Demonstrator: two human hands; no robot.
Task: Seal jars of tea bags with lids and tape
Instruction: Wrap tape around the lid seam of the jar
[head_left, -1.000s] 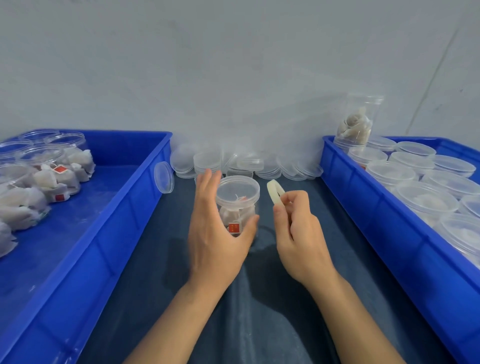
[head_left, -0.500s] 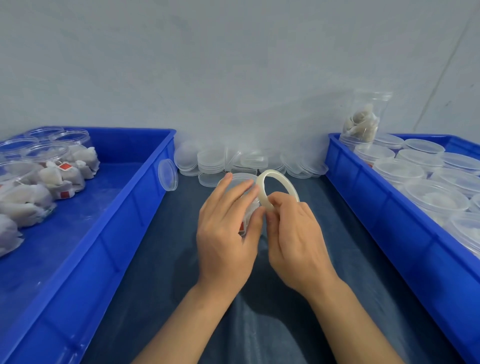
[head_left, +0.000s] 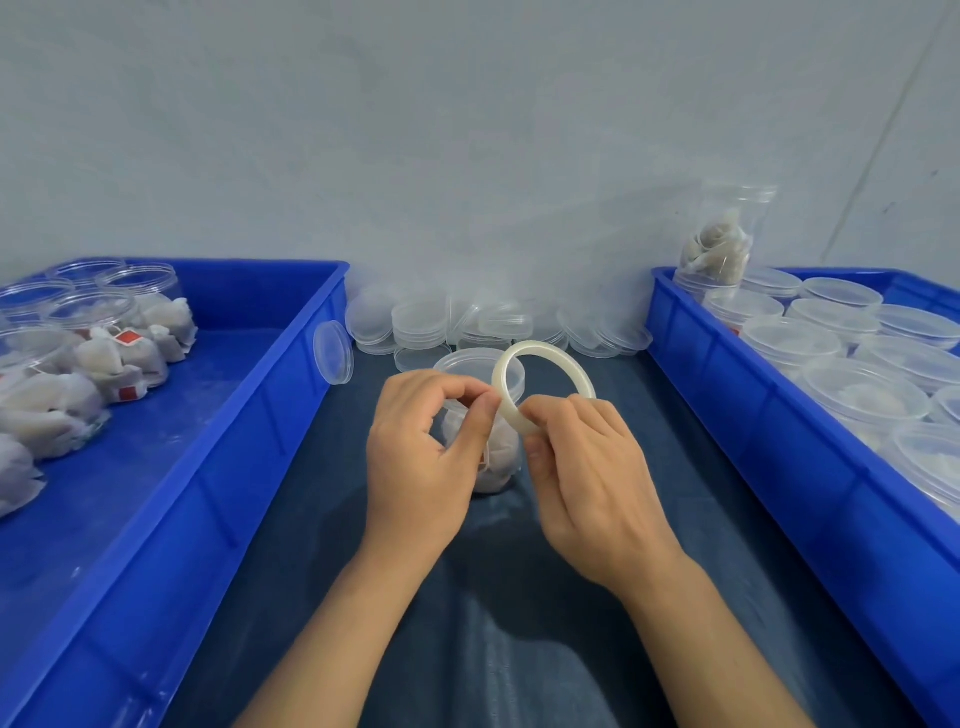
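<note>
Two blue bins (head_left: 249, 415), one tape roll (head_left: 540, 364), two hands (head_left: 421, 462), many loose lids (head_left: 421, 322)

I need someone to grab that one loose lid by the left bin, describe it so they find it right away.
Start at the left blue bin. Against its outer right wall a single clear lid stands on edge, alone, unlike the lid stacks along the back wall.

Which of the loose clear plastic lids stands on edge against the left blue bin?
The single clear round lid leaning on edge against the left blue bin's outer wall. The other loose lids sit piled along the back wall.
</note>
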